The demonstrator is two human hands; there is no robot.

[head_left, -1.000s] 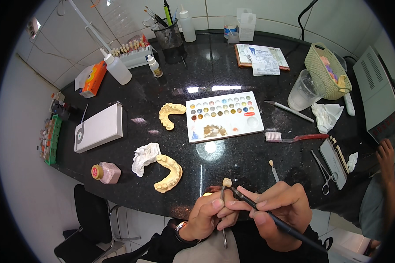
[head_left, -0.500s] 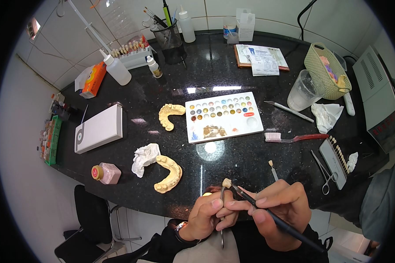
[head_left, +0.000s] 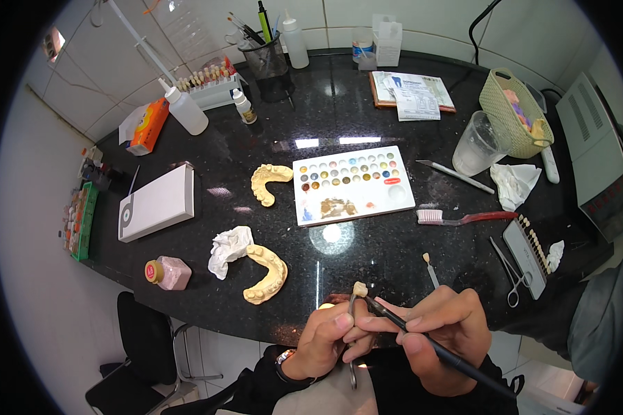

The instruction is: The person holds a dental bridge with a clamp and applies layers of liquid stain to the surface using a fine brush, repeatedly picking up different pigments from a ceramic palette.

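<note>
In my left hand is a slim curved metal clamp, pinched between thumb and fingers. At its upper end sits a small cream-coloured dental crown. My right hand grips a dark-handled fine brush like a pen. The brush tip is just right of the crown; whether they touch I cannot tell. Fingers of both hands meet below the crown. Beyond them lies a white palette with rows of coloured paint wells and brown smears. A cream dental arch model rests left of my hands, with another model behind it.
Right of the palette are a knife-like tool, a plastic cup, a red toothbrush, scissor-handled forceps and a grey shade guide. Leftward stand a pink jar and a white box. Crumpled tissue adjoins the nearer model.
The brush tip has dropped slightly, and the crown has shifted a little to the right. My right hand sits marginally lower. Both grips are the same.
</note>
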